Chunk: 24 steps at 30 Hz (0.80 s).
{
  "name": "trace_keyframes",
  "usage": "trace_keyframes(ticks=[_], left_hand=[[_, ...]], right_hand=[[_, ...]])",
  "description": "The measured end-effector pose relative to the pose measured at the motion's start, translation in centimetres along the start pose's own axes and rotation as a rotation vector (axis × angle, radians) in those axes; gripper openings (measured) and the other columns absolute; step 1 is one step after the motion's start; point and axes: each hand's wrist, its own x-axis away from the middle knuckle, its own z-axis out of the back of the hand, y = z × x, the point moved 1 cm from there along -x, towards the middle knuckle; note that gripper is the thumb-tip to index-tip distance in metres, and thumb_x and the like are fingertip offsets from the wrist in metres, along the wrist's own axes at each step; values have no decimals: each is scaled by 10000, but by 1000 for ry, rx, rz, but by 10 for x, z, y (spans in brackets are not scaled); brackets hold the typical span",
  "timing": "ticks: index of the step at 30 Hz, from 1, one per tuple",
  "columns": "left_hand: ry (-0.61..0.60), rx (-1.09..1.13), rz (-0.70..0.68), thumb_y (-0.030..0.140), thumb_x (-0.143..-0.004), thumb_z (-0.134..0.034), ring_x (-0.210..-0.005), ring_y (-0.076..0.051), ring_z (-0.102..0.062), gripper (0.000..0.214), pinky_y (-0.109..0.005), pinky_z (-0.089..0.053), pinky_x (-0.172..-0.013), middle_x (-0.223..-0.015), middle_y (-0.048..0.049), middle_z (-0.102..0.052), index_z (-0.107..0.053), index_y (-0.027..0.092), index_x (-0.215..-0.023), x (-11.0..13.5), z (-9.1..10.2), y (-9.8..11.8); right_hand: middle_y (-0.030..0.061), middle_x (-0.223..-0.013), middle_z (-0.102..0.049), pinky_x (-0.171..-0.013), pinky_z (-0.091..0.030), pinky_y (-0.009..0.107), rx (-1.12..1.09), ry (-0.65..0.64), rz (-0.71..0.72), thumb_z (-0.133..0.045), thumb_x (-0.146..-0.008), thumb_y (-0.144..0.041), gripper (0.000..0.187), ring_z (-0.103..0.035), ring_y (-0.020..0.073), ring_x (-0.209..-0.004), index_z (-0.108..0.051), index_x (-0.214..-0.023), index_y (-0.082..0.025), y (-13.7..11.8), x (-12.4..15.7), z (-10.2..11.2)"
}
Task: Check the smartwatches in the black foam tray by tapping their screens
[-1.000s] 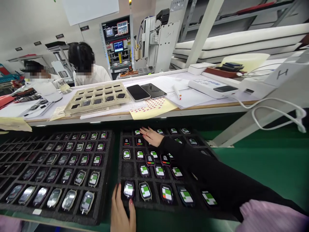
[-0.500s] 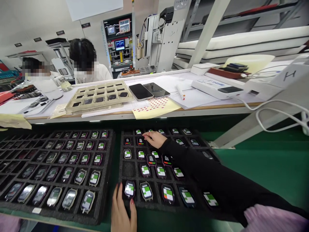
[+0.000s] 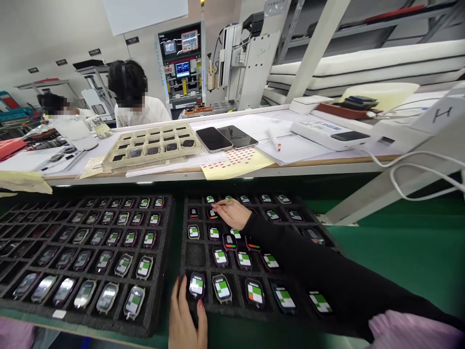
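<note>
Plainly, our right hand is the nearer one to the dark-screened smartwatch with the orange-and-green strip, which sits in the second row from the far side, second column from the left, of the right-hand black foam tray. We reach in from the right, so the watch lies off our fingertips, toward the tray's left side; its long axis seems to run away from us, across our forearm's slant. The fingers are drawn together over its far edge, and we can't make out whether they pinch it or merely touch. Our left hand is well apart, thumb spread from relaxed fingers, at the tray's near left corner beside a glare-lit smartwatch, with nothing visible in its grasp.
</note>
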Motion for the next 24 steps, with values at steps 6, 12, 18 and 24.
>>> trace_keyframes(ticks=[6,12,18,24], left_hand=[[5,-12,-35,353,-972,-338,-1297,-262,-462,452,-393,-493,-972,-1425,-126,-432,-405,215,-1396,0,0,-1],[17,-14,-17,359,-970,-346,-1290,-256,-470,455,-380,-499,-966,-1425,-115,-436,-395,231,-1404,1,0,1],[62,-23,-65,331,-969,-363,-1286,-239,-479,438,-368,-502,-959,-1411,-100,-457,-389,243,-1397,1,1,1],[67,-26,-87,314,-970,-363,-1291,-238,-471,439,-375,-490,-978,-1409,-121,-449,-391,210,-1395,1,1,1]], right_hand=[[141,-1178,-652,-1125,-277,521,8,-85,129,-260,-989,-206,468,-453,275,-1297,-648,-1207,-63,-2,21,-7],[114,-1268,-599,-1132,-269,540,-73,-56,148,-205,-1003,-208,502,-413,269,-1329,-638,-1223,-79,0,11,-5],[112,-1261,-604,-1147,-257,526,-122,-87,192,-235,-999,-198,478,-429,272,-1317,-648,-1207,-75,-12,-10,-15],[135,-1373,-505,-1153,-231,526,-124,-123,228,-246,-1010,-200,461,-331,274,-1374,-519,-1354,-58,-31,-26,-29]])
